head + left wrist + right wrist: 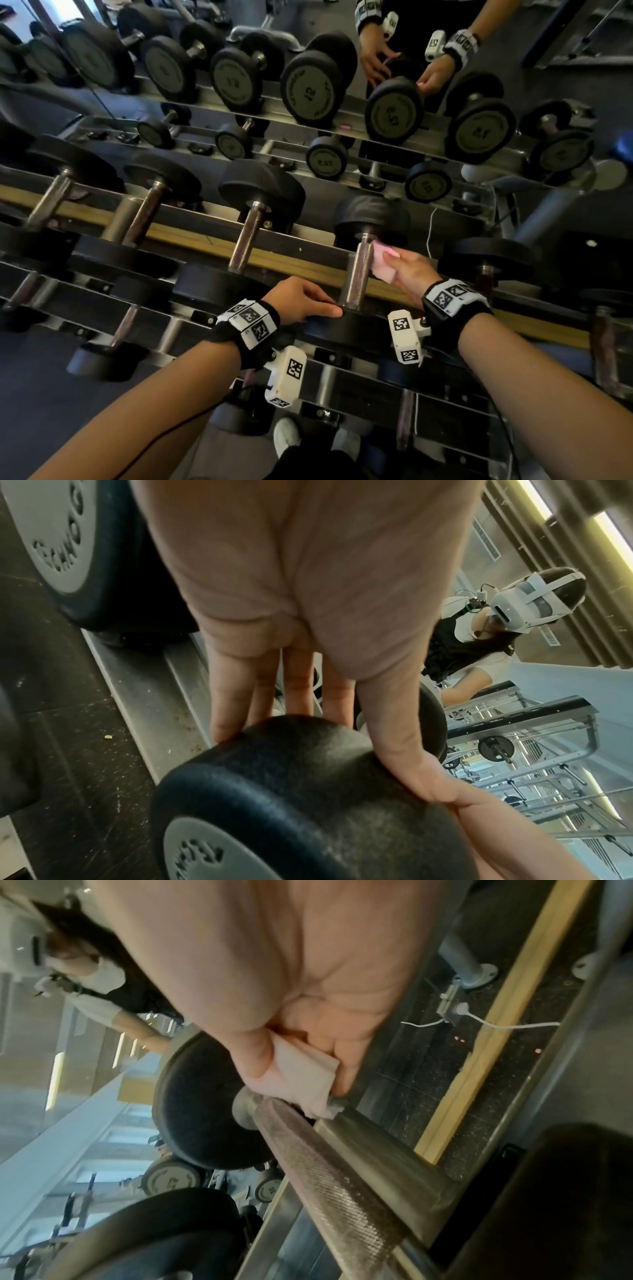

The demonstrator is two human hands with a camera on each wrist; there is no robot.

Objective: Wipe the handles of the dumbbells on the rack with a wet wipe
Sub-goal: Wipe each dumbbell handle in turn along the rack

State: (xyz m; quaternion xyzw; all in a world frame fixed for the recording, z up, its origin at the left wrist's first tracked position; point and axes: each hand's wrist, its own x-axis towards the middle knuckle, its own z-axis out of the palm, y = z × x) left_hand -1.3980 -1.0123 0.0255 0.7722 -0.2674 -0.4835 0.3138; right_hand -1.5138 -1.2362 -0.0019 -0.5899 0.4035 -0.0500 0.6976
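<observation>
Two hands work one dumbbell on the rack (191, 236). Left hand (301, 301), fingers extended and apart, rests on the near weight head (308, 791), steadying it. Right hand (407, 270) pinches a folded pink wet wipe (383, 265) against the far end of the knurled handle (358, 274), beside the far weight head (371, 216). Handle's long axis runs away from the person; the wiping stroke would likely travel back along it toward the left hand.
</observation>
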